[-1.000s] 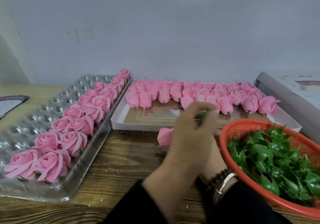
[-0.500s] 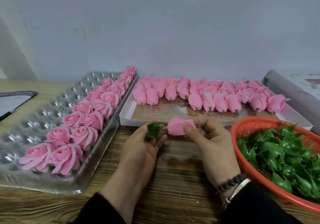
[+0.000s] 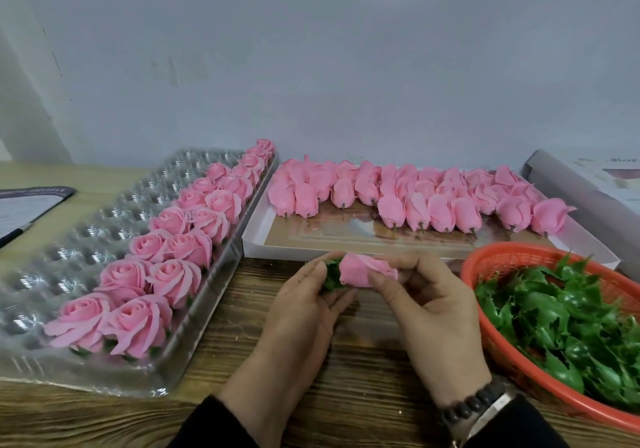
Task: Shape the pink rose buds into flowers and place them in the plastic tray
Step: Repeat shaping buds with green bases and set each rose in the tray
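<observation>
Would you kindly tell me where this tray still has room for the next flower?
The clear plastic tray has its left cups bare, bordering the two right-hand columns of shaped pink roses. The white box's back is crowded with pink buds.

The orange basket (image 3: 485,338) is running off the right and bottom edges. The green calyx (image 3: 333,276) is lying mostly hidden behind the left hand (image 3: 304,304) and pink bud (image 3: 363,271). The paper's (image 3: 26,205) print is staying unreadable.

pink rose bud (image 3: 363,271), green leaves (image 3: 568,326), orange basket (image 3: 519,368)
</observation>
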### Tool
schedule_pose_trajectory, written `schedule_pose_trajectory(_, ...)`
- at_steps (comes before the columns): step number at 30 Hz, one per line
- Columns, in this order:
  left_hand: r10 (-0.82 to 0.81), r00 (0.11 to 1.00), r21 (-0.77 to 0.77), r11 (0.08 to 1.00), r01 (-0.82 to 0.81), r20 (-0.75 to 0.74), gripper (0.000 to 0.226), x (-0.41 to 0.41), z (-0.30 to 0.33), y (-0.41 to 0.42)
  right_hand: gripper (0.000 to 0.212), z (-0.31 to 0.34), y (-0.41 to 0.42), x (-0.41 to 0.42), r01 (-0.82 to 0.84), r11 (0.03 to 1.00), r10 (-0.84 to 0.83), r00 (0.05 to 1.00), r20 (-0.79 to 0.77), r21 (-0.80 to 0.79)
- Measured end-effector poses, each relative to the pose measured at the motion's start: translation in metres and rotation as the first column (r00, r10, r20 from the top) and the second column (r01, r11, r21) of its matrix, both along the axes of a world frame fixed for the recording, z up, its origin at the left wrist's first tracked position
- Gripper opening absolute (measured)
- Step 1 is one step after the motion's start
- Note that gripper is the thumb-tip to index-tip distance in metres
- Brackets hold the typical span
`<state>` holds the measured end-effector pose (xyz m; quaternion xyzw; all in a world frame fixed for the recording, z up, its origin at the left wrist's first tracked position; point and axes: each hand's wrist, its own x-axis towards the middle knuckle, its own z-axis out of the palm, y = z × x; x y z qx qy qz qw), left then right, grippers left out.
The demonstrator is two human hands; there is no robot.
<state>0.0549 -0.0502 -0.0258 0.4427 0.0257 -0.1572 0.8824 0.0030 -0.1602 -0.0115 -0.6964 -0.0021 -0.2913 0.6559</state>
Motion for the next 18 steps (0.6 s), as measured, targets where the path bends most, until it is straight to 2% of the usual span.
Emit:
schedule_pose_trajectory(5,-0.087,0.996,-0.038,0.995,0.088,0.026,0.031,-0.0038,0.0001,-0.0021,0.035,-0.0041,-0.0020,0.0033,-0.001,0.998,-0.003,0.998,-0.058,-0.066)
schedule_pose_trajectory(10,-0.066,0.996,-0.110,0.992,0.060,-0.052,0.037,-0.0047,0.0021,-0.0017,0.039,-0.0038,-0.0039,0.0038,0.007,0.998,-0.012,0.997,-0.073,-0.067)
schedule_pose_trajectory(14,-0.054,0.997,-0.078,0.996,0.050,-0.049,0.035,-0.0058,0.0032,-0.0015,0.043,-0.0045,-0.0046,0.0056,0.022,0.997,-0.025,0.998,-0.052,-0.072)
schedule_pose_trajectory(18,-0.055,0.998,0.025,0.998,0.054,0.017,0.032,-0.0073,0.0039,-0.0038,0.042,-0.0048,-0.0048,0.0057,0.007,0.996,-0.011,0.999,-0.044,-0.092)
